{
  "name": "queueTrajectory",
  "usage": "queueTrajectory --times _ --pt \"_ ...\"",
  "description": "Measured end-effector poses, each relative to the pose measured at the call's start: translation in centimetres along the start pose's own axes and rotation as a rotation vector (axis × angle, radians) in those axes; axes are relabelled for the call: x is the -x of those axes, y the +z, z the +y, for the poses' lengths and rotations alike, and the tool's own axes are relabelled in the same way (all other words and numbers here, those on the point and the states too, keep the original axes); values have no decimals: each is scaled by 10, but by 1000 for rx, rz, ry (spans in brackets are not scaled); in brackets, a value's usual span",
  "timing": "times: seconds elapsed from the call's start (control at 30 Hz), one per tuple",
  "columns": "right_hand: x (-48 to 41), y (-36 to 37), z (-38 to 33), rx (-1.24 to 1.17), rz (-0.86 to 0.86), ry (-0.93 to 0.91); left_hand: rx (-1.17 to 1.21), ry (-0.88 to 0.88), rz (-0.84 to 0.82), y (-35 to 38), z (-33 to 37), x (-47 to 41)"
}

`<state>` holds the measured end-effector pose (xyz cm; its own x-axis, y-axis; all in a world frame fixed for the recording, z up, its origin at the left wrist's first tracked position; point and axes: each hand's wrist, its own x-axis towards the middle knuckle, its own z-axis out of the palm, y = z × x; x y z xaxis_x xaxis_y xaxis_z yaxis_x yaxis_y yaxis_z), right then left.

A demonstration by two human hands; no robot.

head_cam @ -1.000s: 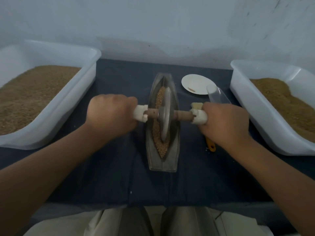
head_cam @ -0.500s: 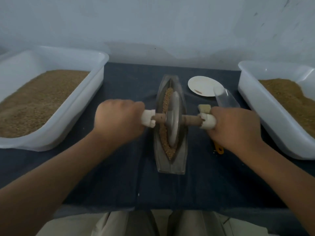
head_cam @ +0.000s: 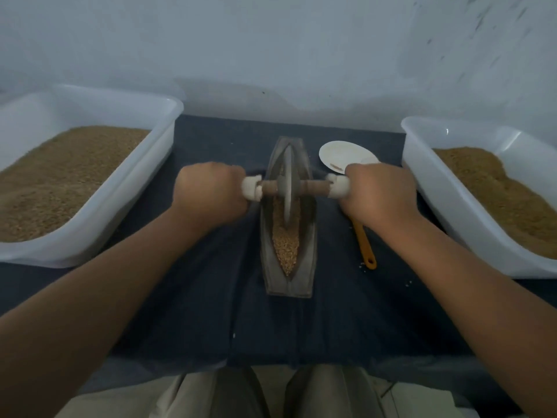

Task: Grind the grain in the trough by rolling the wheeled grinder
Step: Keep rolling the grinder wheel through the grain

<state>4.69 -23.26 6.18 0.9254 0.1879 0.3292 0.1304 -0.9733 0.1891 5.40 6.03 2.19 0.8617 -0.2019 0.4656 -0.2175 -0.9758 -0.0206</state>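
The work surface is a table covered with a dark blue cloth [head_cam: 196, 297], which hangs creased over the near edge. Behind it stands a plain pale wall [head_cam: 271, 55] with faint scuff marks at the upper right.

The trough [head_cam: 308, 267], a narrow boat-shaped vessel, lies at the centre of the cloth with its long axis running away from the person. The grain [head_cam: 285, 245] fills its groove and is exposed in the near half. The wheeled grinder [head_cam: 288, 184] stands upright in the far half, with its disc in the groove and its wooden axle crossing the trough.

The left hand [head_cam: 211, 196] is closed around the white-wrapped left end of the axle. The right hand [head_cam: 379, 194] is closed around the white-wrapped right end.

A white tub [head_cam: 150, 164] of brown grain stands at the left edge of the cloth. A second white tub [head_cam: 437, 188], holding a finer brown heap, stands at the right. A white plate [head_cam: 340, 152] lies just right of the trough's far end, partly behind the right hand. An orange handle [head_cam: 364, 245] lies on the cloth below that hand, with a few pale crumbs [head_cam: 408, 283] nearby.
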Motion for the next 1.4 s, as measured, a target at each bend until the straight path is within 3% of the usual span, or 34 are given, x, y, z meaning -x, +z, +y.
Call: queueTrajectory --times 0.1,0.17,0.33,0.5,0.77,0.9,1.1,1.2,1.33,1.4 --pt "40 -13 3 -10 141 -126 69 63 100 -7 -5 50" --pt "53 -13 5 -53 133 -155 40 83 90 -8 -7 60" --pt "10 7 1 -63 6 -5 -123 35 -5 -2 1 -2" --pt "-30 10 -1 -65 -85 84 -55 -45 -133 -6 8 -44" --pt "54 -4 11 -167 158 -179 -20 112 55 -20 -2 50" --pt "29 15 7 -120 83 -64 -105 82 3 -10 3 12" --pt "-34 17 0 -29 -38 94 -45 -40 -74 1 6 -46" --pt "-9 10 3 -22 -33 31 -70 -9 -50 -6 6 -16" --pt "46 -4 8 -105 161 -129 -6 80 75 -13 -1 45" --pt "50 -2 10 -111 169 -150 -35 70 67 -11 -3 53"
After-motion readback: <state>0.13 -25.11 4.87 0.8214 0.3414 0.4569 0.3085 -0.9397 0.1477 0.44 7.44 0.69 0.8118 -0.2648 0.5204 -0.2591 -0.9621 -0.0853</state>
